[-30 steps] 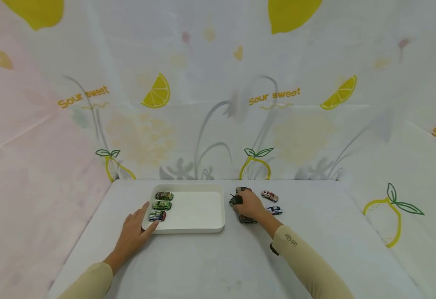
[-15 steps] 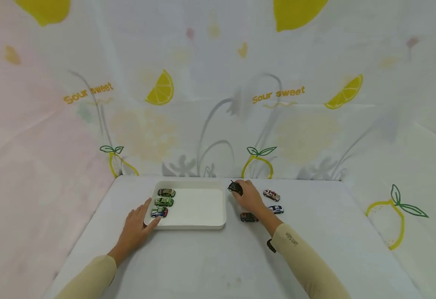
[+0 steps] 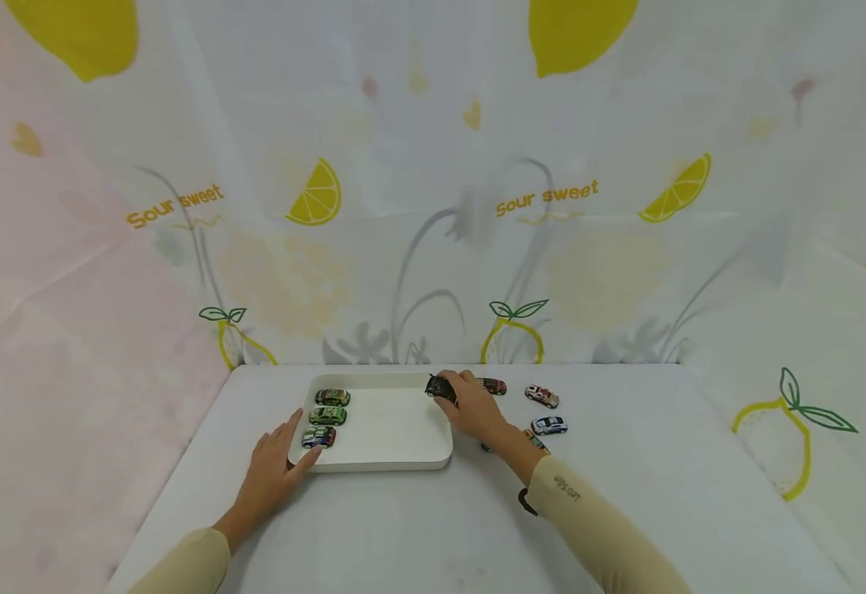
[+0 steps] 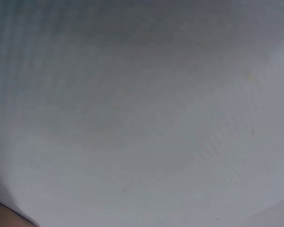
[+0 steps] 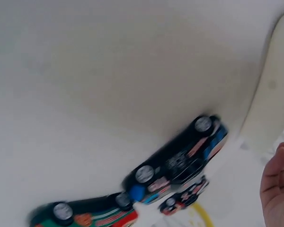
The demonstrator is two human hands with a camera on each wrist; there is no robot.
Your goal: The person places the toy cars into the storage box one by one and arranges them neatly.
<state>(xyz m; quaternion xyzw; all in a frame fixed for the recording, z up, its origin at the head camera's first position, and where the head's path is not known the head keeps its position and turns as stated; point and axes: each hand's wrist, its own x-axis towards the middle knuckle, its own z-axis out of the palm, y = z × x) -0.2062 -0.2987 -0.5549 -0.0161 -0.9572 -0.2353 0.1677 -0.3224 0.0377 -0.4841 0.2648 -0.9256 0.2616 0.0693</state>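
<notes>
My right hand [image 3: 473, 410] pinches a black toy car [image 3: 442, 389] over the right rim of a white tray [image 3: 388, 425]. In the right wrist view, only a few of that hand's fingers [image 5: 274, 175] show at the right edge. My left hand [image 3: 270, 477] rests against the tray's left side, fingers extended, thumb by the front left corner. Inside the tray, along its left end, three toy cars stand in a column: a dark yellow-green one [image 3: 332, 397], a green one [image 3: 327, 416] and a white-blue-red one [image 3: 319, 437]. The left wrist view shows mostly white cloth.
Right of the tray lie several more toy cars: a dark red one [image 3: 492, 386], a red-and-white one [image 3: 542, 396], a white-blue one [image 3: 549, 425] and a green-orange one [image 3: 536, 441]. Another is mostly hidden under my right wrist. A lemon-print cloth [image 3: 433, 272] hangs behind the table.
My right hand has lifted the black toy car from among the others and carried it left to the tray's rim. The left hand has stayed at the tray.
</notes>
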